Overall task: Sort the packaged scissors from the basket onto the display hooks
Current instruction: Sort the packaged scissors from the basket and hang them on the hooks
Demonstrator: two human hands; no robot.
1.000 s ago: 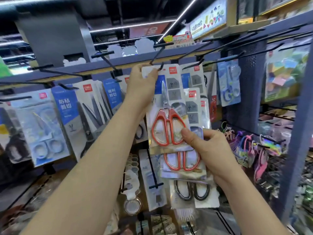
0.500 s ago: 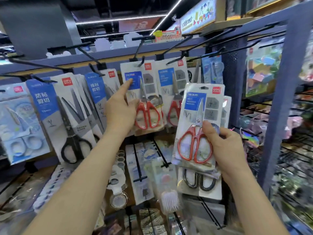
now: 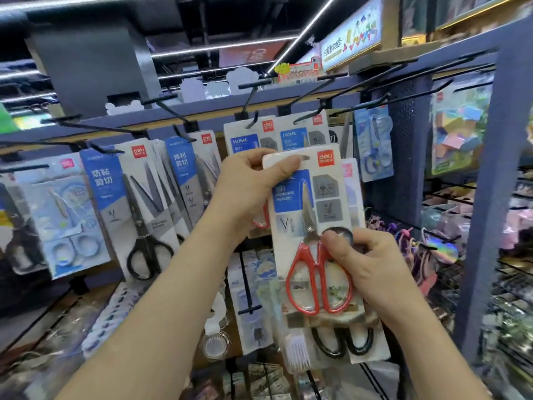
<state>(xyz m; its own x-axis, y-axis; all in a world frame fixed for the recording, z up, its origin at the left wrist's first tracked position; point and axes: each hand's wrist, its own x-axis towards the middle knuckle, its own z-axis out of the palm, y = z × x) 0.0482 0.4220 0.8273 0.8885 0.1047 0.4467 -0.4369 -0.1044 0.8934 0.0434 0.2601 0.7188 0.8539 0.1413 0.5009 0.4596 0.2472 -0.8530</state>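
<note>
— How is the red-handled scissors pack (image 3: 305, 197) held?
— Below the display hooks (image 3: 251, 105); its top-left corner is pinched by the left hand (image 3: 245, 186), its handles gripped by the right hand (image 3: 372, 272).
— And behind?
— A black-handled pack (image 3: 357, 346) is mostly hidden.

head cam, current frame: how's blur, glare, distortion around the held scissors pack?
Head view: red-handled scissors pack, held by left hand and right hand, fairly sharp, small print soft; reflections on its blister; goods at right edge smeared; ceiling light strips blown out.
</note>
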